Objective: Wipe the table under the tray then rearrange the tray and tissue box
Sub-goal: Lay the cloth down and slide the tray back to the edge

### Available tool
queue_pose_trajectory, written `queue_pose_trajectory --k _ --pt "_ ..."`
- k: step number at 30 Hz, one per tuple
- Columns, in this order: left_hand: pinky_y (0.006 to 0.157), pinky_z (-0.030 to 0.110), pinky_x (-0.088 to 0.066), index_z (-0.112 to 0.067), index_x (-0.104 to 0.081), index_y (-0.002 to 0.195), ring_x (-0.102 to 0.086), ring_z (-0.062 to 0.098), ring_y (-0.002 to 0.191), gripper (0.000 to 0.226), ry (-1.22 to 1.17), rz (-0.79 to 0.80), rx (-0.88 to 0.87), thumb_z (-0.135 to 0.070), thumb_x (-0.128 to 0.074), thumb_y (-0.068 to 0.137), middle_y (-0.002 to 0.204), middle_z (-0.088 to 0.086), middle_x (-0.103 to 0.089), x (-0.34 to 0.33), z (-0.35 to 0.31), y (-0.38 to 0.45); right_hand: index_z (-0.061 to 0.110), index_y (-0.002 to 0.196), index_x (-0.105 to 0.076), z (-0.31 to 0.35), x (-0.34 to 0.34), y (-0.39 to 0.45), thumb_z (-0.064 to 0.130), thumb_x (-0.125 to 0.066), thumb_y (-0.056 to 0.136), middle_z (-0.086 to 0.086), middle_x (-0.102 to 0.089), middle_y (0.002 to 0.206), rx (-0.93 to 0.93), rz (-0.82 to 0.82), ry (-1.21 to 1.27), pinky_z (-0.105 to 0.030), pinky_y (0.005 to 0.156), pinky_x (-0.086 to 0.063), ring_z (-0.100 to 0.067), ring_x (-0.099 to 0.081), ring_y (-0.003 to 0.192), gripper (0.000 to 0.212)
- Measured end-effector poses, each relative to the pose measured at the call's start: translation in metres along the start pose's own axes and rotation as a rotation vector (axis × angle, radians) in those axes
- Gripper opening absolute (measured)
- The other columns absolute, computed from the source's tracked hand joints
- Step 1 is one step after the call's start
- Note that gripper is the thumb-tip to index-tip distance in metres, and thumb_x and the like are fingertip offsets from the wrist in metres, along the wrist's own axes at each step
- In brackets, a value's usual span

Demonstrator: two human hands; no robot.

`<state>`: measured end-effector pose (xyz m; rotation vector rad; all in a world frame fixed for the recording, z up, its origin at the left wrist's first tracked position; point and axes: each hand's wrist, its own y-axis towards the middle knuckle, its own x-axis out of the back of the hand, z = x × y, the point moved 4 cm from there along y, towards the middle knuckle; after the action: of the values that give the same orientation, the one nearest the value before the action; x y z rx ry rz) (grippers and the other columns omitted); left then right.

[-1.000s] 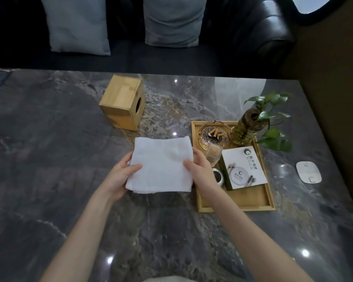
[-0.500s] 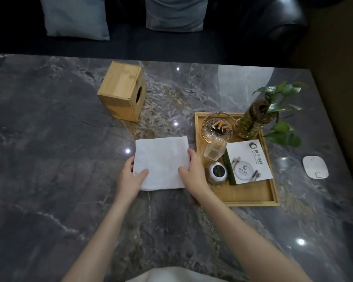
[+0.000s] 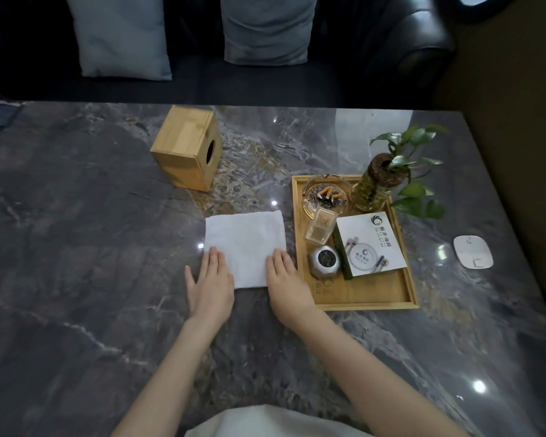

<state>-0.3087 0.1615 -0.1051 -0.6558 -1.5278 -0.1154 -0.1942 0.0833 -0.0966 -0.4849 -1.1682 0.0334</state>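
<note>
A folded white cloth (image 3: 245, 244) lies flat on the dark marble table (image 3: 76, 247), just left of the wooden tray (image 3: 360, 298). My left hand (image 3: 210, 285) rests palm down on the cloth's near left corner, fingers spread. On the near right corner my right hand (image 3: 289, 285) presses flat, right beside the tray's left rim. The wooden tissue box (image 3: 186, 152) lies on its side farther back to the left, its round opening facing right.
The tray holds a glass ashtray (image 3: 325, 193) with butts, a potted green plant (image 3: 379, 181), a clear small box (image 3: 319, 228), a round silver object (image 3: 325, 260) and a white booklet (image 3: 372, 244). A white disc (image 3: 472, 255) sits on the table at the right. A dark sofa with cushions stands behind.
The cloth was held up between both hands, then lowered onto the table. Both hands now lie flat on its near edge.
</note>
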Motion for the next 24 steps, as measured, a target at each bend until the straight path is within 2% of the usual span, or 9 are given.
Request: queue_pose_trajectory --k 2,4,6,10,14,17,19,21,24 --pt "0.113 0.049 -0.010 -0.007 -0.027 0.138 -0.015 0.019 0.141 0.045 0.074 -0.023 0.001 -0.024 -0.025 0.097 0.152 0.010 -0.024 0.014 -0.010 0.001 -0.003 0.139 -0.018 -0.001 0.012 -0.001 0.000 -0.037 0.089 -0.024 -0.017 0.151 0.017 0.046 0.049 -0.041 0.114 -0.022 -0.036 -0.012 0.141 0.053" --pt "0.108 0.044 -0.023 -0.009 -0.049 0.119 -0.038 0.024 0.127 0.033 0.031 -0.080 -0.012 -0.023 -0.031 0.095 0.133 0.010 -0.047 0.030 -0.027 0.001 0.001 0.127 -0.039 -0.006 0.031 -0.004 0.005 -0.040 0.090 -0.020 -0.043 0.136 0.020 0.035 0.133 -0.041 0.104 -0.038 -0.035 -0.038 0.128 0.037" --pt "0.090 0.040 -0.039 -0.010 -0.057 0.107 -0.053 0.028 0.106 0.029 -0.070 -0.117 -0.058 -0.023 -0.035 0.094 0.114 0.010 -0.060 0.043 -0.049 0.001 0.007 0.122 -0.047 -0.016 0.051 -0.012 0.014 -0.039 0.094 -0.015 -0.056 0.125 -0.019 -0.029 0.241 -0.044 0.094 -0.047 -0.033 -0.053 0.113 0.030" --pt "0.058 0.034 -0.039 -0.008 -0.062 0.081 -0.057 0.029 0.076 0.030 -0.339 -0.129 -0.146 -0.024 -0.039 0.093 0.086 0.012 -0.068 0.057 -0.088 0.002 0.013 0.096 -0.060 -0.057 0.091 -0.037 0.028 -0.039 0.093 -0.011 -0.069 0.093 -0.166 -0.224 0.356 -0.045 0.076 -0.052 -0.030 -0.063 0.087 0.027" --pt "0.060 0.035 -0.041 -0.007 -0.063 0.083 -0.059 0.031 0.075 0.022 -0.473 -0.274 -0.229 -0.018 -0.046 0.091 0.083 0.015 -0.068 0.059 -0.118 0.006 0.012 0.081 -0.061 -0.118 0.109 -0.072 0.028 -0.046 0.091 -0.009 -0.069 0.077 -0.284 -0.541 0.499 -0.037 0.061 -0.045 -0.027 -0.060 0.073 0.024" --pt "0.071 0.039 -0.045 -0.004 -0.060 0.101 -0.059 0.031 0.086 0.017 -0.553 -0.341 -0.252 -0.010 -0.050 0.089 0.096 0.017 -0.063 0.047 -0.134 0.008 0.018 0.098 -0.059 -0.163 0.098 -0.092 0.023 -0.047 0.090 -0.004 -0.068 0.087 -0.463 -0.781 0.739 -0.036 0.068 -0.046 -0.023 -0.062 0.081 0.014" --pt "0.083 0.040 -0.045 -0.002 -0.053 0.115 -0.054 0.032 0.099 0.027 -0.611 -0.284 -0.190 -0.011 -0.048 0.091 0.108 0.019 -0.056 0.033 -0.138 0.012 0.016 0.115 -0.052 -0.187 0.085 -0.099 0.016 -0.046 0.090 -0.006 -0.064 0.105 -0.579 -0.849 0.761 -0.032 0.079 -0.042 -0.021 -0.057 0.095 0.026" --pt "0.095 0.042 -0.043 -0.001 -0.043 0.127 -0.048 0.032 0.111 0.037 -0.638 -0.214 -0.106 -0.018 -0.043 0.094 0.122 0.021 -0.048 0.018 -0.139 0.016 0.009 0.130 -0.043 -0.204 0.070 -0.099 0.012 -0.047 0.090 -0.013 -0.056 0.124 -0.626 -0.764 0.688 -0.035 0.093 -0.040 -0.026 -0.051 0.111 0.040" --pt "0.091 0.044 -0.044 -0.002 -0.046 0.124 -0.050 0.034 0.107 0.034 -0.594 -0.186 -0.062 -0.019 -0.041 0.095 0.119 0.022 -0.049 0.006 -0.139 0.018 0.004 0.138 -0.032 -0.218 0.047 -0.094 0.021 -0.052 0.090 -0.016 -0.040 0.143 -0.628 -0.468 0.475 -0.040 0.110 -0.027 -0.030 -0.033 0.131 0.054"
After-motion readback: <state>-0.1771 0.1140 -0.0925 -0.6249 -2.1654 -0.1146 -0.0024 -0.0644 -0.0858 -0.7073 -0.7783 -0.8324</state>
